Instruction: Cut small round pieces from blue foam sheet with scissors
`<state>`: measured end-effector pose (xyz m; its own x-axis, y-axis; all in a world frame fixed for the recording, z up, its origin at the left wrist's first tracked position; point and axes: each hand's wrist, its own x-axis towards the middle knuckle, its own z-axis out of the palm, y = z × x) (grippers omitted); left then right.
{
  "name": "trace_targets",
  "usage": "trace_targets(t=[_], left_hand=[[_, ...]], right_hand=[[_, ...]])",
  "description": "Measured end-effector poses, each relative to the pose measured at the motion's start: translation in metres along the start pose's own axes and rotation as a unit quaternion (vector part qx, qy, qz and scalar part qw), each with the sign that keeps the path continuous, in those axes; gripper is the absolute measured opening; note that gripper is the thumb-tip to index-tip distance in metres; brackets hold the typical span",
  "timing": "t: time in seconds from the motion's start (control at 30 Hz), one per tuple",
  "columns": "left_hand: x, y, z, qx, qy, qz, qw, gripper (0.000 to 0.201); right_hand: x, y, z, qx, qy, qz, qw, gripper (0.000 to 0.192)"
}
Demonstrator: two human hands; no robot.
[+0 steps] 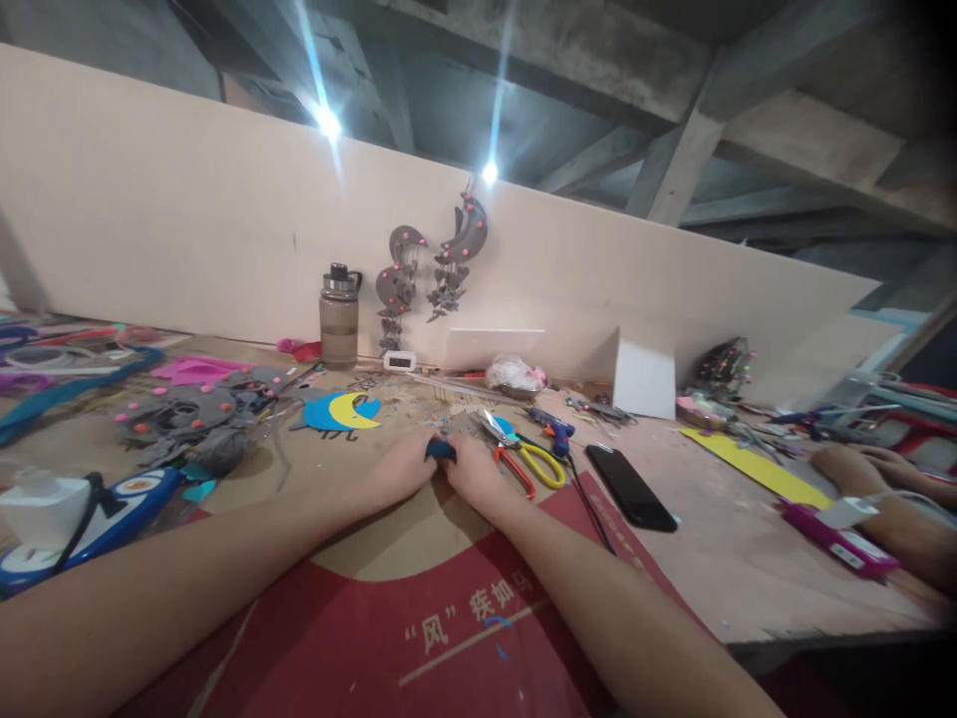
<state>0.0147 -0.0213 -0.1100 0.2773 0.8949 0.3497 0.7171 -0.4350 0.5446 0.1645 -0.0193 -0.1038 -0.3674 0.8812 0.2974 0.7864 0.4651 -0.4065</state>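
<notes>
My left hand (400,467) and my right hand (477,471) meet over the cardboard, fingers closed together on a small dark blue piece (441,451), perhaps felt. Most of that piece is hidden by the fingers. Just right of my right hand lie scissors (549,467) with red and yellow handles, blades slightly apart. Behind them rests a blue glue gun (557,431), its cable running toward me. Beyond my left hand, a yellow crescent (351,411) lies over blue crescent-shaped pieces (318,413).
A black phone (630,487) lies at right, near another person's arms (882,479) and a pink power strip (837,538). At left are grey felt decorations (186,414) and a blue power strip (127,524). A bottle (339,324) stands by the partition.
</notes>
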Motion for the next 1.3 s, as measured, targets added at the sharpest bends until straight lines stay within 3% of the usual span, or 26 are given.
trace_targets(t=[0.23, 0.43, 0.63, 0.93, 1.03, 1.17, 1.3], left_hand=[[0.0, 0.002, -0.008, -0.055, 0.01, -0.042, 0.998, 0.015], [-0.004, 0.0, -0.009, -0.046, 0.026, -0.022, 0.998, 0.012], [-0.004, -0.009, -0.004, -0.026, 0.035, -0.028, 0.999, 0.008], [-0.002, -0.008, -0.007, -0.143, 0.076, -0.034, 0.986, 0.007], [-0.001, -0.009, -0.01, -0.24, 0.077, -0.053, 0.966, 0.008], [-0.001, -0.01, -0.011, -0.4, 0.075, -0.096, 0.908, 0.021], [0.002, -0.016, -0.007, -0.496, 0.056, -0.114, 0.859, 0.023]], right_hand=[[0.0, -0.001, -0.002, -0.003, 0.006, 0.021, 1.0, 0.008], [-0.001, 0.001, -0.002, 0.021, 0.022, 0.024, 0.999, 0.006], [-0.004, -0.004, -0.003, 0.045, 0.05, -0.011, 0.998, 0.022], [0.001, 0.004, 0.002, 0.123, 0.062, 0.003, 0.99, 0.011], [0.004, 0.006, 0.004, 0.175, 0.073, 0.007, 0.982, 0.005], [0.006, 0.005, 0.006, 0.248, 0.076, -0.004, 0.966, 0.024], [0.006, 0.002, 0.005, 0.303, 0.08, -0.023, 0.949, 0.033]])
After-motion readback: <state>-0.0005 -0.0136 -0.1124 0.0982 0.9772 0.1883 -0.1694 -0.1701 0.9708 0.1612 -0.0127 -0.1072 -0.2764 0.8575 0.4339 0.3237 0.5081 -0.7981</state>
